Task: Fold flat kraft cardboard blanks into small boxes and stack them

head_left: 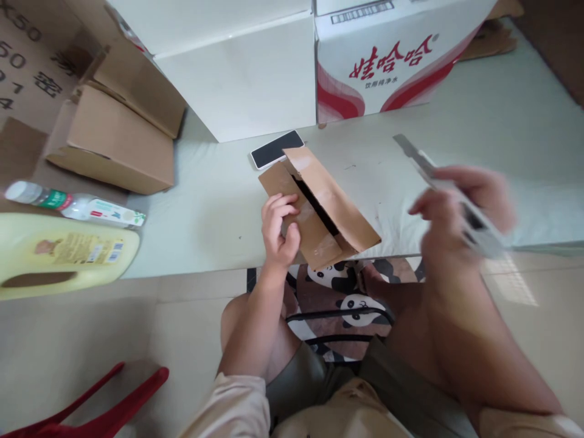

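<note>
A small brown cardboard box lies tilted at the table's front edge, its long flap raised and a dark slit showing along the top. My left hand grips its left side, fingers bent over the cardboard. To the right, above the table, my right hand is closed around a grey utility knife; its blade end points up and left, away from the box. Motion blurs this hand and the knife's rear end. Just behind the box lies a flat dark object with a white rim, its corner close to the cardboard.
Large white cartons stand at the back of the pale green table, one with red print. Brown boxes, a clear bottle and a yellow jug are on the left. Red bars show lower left.
</note>
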Demonstrator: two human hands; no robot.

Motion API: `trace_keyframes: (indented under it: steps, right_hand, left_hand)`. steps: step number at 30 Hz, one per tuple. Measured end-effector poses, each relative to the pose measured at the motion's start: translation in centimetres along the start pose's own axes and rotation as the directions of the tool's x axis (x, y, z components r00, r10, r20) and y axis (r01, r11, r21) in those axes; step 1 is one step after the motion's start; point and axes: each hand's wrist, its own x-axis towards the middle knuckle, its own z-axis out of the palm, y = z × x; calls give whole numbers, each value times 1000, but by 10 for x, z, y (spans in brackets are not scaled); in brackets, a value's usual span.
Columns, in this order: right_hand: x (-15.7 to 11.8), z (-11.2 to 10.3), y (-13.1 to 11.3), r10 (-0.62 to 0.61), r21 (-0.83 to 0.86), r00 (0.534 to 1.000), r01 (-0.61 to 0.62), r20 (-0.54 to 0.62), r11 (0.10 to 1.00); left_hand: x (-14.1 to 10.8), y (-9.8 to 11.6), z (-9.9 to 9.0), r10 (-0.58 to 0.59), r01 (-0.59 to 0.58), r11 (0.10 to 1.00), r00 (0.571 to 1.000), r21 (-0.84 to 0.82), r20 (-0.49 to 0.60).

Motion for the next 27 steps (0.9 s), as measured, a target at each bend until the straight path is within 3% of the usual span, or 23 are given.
trace_keyframes:
  steps: [4, 6, 8, 10, 13, 16, 19, 24, 27]
  right_hand:
    - [26, 45, 19, 84, -119, 996, -82, 13, 990]
    - [34, 65, 31, 149, -190, 989, -145, 10, 971]
    - [39, 80, 45, 244, -279, 969, -230, 19, 932]
    - [40, 88, 58, 316, -354, 948, -282, 40, 892]
    - [40, 90, 70, 248, -319, 964, -207, 93, 925]
    - [43, 86, 72, 78, -29, 987, -75, 140, 997]
    - [45, 82, 66, 89, 234, 991, -110, 101, 966]
    - [44, 85, 55, 90, 394, 985, -141, 145, 908]
    - [45, 93, 54, 142, 407, 987, -161, 77, 899]
  left_hand:
    - [2, -22, -14, -156, 147, 975, 987, -167, -46]
    - [5, -32, -21, -306, 271, 920, 948, -284, -84]
    - [7, -38, -25, -478, 413, 812, 876, -411, -64]
    - [8, -40, -27, -635, 559, 657, 772, -506, 27]
    - [8, -39, -27, -756, 706, 487, 635, -514, 157]
    - [10, -37, -28, -766, 727, 512, 628, -457, 140]
    - [14, -38, -34, -775, 709, 534, 628, -460, 67]
    - [18, -43, -43, -792, 663, 514, 610, -544, -6]
    - [15, -44, -42, -808, 675, 453, 586, -583, 51]
